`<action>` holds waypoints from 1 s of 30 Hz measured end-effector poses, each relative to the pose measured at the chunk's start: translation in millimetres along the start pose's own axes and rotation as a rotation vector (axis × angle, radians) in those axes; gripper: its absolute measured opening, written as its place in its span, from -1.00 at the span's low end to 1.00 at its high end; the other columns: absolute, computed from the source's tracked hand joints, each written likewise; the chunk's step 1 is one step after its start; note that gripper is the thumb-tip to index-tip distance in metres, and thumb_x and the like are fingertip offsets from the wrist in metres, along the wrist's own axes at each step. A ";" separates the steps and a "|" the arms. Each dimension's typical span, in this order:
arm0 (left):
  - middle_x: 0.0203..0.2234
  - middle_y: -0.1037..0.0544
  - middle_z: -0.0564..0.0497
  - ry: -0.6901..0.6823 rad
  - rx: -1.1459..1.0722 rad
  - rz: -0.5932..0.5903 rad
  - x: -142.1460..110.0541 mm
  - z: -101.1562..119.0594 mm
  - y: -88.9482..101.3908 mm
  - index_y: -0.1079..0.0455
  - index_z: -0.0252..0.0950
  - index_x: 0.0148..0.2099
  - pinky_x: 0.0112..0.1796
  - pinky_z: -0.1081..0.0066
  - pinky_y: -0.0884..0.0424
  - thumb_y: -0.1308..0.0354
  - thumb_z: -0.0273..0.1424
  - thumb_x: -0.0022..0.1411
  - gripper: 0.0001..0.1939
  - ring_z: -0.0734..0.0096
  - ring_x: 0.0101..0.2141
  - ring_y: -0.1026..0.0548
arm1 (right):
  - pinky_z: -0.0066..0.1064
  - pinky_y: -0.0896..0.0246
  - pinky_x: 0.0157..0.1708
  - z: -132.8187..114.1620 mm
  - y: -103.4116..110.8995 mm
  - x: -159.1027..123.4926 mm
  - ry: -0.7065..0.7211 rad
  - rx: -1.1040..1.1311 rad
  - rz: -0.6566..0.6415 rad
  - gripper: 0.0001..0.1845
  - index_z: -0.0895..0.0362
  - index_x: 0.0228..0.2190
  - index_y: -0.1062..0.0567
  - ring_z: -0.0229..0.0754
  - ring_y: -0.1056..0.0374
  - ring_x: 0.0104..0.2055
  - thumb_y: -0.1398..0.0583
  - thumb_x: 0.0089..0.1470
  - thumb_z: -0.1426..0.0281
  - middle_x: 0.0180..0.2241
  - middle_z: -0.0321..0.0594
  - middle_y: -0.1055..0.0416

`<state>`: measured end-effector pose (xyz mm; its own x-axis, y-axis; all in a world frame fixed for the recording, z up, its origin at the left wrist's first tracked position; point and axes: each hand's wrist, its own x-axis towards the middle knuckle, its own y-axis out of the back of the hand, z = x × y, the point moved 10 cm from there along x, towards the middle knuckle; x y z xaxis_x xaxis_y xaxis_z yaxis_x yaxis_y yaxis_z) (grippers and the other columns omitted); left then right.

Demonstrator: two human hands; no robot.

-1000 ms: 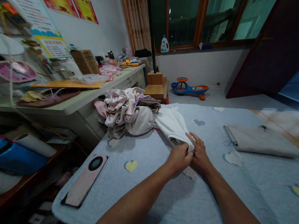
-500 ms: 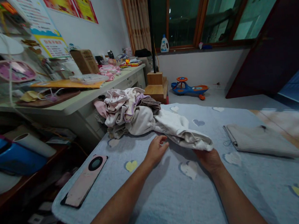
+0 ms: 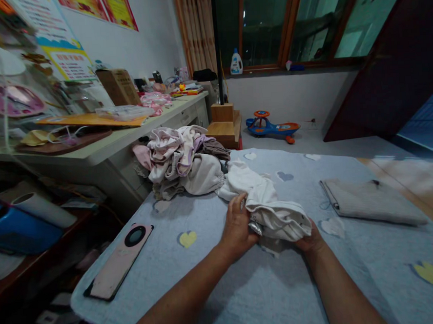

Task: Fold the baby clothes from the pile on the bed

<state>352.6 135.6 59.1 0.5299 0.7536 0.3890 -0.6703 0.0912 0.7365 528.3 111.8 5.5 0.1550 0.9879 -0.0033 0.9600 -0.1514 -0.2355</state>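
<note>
One white garment (image 3: 276, 214) lies between the left grip (image 3: 238, 231), touching but closure unclear, and the right grip (image 3: 312, 242), pinching its end.

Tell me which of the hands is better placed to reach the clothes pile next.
Probably the left hand: it is at the left side of the white garment, nearer the clothes pile. The right hand is at the garment's right end, farther away. Both are at the garment, though.

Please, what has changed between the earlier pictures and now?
The left hand, off the white garment half a second ago, moved rightward and holds it again. The right hand kept hold of its near end. The clothes pile, smartphone and folded grey garment stayed put.
</note>
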 end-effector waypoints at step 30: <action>0.02 -0.45 -0.14 0.058 -0.221 -0.125 42.3 10.0 40.6 -0.32 -0.29 0.18 -0.04 0.28 -0.35 -0.19 -0.33 0.14 -0.46 0.13 0.00 -0.41 | -0.05 -0.14 0.21 30.6 19.2 4.9 -0.120 0.616 0.060 -0.65 -0.11 -0.23 -0.57 -0.05 -0.40 0.06 -0.40 -0.14 0.24 -0.15 -0.35 -0.58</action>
<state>353.0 164.7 111.0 0.5891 0.7632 0.2654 -0.7021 0.3208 0.6357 540.4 114.7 -28.8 0.1427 0.9805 -0.1349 0.6342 -0.1953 -0.7481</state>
